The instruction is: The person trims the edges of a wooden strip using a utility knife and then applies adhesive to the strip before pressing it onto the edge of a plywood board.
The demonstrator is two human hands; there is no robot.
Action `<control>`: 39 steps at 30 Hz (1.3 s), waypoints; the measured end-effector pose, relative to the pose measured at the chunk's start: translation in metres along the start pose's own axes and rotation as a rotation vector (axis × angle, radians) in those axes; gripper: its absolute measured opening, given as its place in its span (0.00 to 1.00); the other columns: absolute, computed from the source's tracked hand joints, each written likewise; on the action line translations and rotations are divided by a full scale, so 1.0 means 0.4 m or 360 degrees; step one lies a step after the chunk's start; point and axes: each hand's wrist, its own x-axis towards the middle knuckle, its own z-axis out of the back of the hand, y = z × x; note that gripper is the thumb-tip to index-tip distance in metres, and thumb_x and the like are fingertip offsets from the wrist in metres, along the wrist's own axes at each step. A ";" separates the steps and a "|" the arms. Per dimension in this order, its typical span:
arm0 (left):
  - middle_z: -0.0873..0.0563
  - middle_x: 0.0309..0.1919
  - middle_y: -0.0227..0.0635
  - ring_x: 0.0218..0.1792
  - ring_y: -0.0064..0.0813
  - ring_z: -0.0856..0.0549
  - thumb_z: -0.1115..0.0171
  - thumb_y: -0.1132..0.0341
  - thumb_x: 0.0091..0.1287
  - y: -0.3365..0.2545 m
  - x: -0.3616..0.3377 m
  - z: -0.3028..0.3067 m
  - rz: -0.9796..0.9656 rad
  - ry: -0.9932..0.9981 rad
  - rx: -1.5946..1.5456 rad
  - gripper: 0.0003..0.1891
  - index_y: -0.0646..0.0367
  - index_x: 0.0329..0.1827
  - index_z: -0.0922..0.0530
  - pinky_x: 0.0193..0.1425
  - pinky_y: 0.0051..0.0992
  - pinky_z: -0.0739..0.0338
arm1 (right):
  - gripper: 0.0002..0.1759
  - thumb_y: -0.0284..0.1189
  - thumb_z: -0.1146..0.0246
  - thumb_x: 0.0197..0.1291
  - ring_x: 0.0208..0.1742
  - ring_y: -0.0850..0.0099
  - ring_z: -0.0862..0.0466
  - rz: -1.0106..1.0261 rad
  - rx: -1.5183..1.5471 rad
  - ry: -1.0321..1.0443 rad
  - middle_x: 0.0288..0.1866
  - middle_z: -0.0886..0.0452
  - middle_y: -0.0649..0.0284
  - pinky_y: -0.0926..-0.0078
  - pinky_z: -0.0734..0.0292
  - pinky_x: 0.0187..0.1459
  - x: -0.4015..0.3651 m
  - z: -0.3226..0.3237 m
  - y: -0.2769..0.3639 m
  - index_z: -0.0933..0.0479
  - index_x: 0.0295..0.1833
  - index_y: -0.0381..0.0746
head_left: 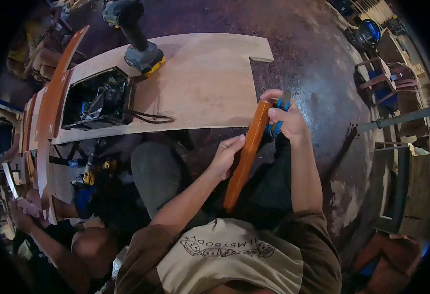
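A long, orange-brown strip of wood (pixel 248 161) slants over my lap, its narrow end pointing down toward my shirt. My left hand (pixel 228 156) is closed on the strip's left side about midway, thumb along the edge. At the upper end, my right hand (pixel 289 120) pinches the wood between thumb and fingers. The same hand also holds a tool with blue-and-black handles (pixel 283 102), partly covered by the palm and thumb; its exact kind I cannot tell.
Before me lies a pale wooden board (pixel 205 78) bearing a cordless drill (pixel 144 56) and a black open box (pixel 100 100) of hardware. Another drill (pixel 90 169) sits lower left. A seated person (pixel 58 245) works at left. Wooden chair frames (pixel 389 78) stand at right.
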 end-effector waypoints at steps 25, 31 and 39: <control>0.12 0.34 0.27 0.30 0.17 0.16 0.43 0.53 0.77 0.023 0.016 0.017 -0.0201 -0.0167 0.0000 0.17 0.57 0.45 0.15 0.35 0.21 0.21 | 0.07 0.24 0.34 0.60 0.25 0.83 0.29 0.0226 0.0068 -0.0562 0.31 0.18 0.61 0.83 0.37 0.28 -0.013 -0.008 0.035 0.18 0.43 0.33; 0.11 0.41 0.28 0.39 0.16 0.15 0.42 0.55 0.77 0.012 0.000 0.023 -0.0123 0.0064 -0.0154 0.17 0.60 0.49 0.14 0.47 0.21 0.22 | 0.13 0.23 0.32 0.55 0.26 0.83 0.29 0.0109 -0.0196 -0.0226 0.34 0.18 0.67 0.84 0.36 0.29 -0.005 -0.007 0.013 0.18 0.47 0.34; 0.11 0.40 0.26 0.41 0.14 0.17 0.39 0.59 0.75 0.032 0.012 0.023 -0.0298 -0.0168 -0.0018 0.14 0.62 0.47 0.14 0.49 0.20 0.24 | 0.08 0.24 0.32 0.56 0.30 0.84 0.27 0.0110 -0.0380 -0.0267 0.33 0.20 0.70 0.83 0.34 0.32 0.000 -0.014 0.016 0.19 0.42 0.36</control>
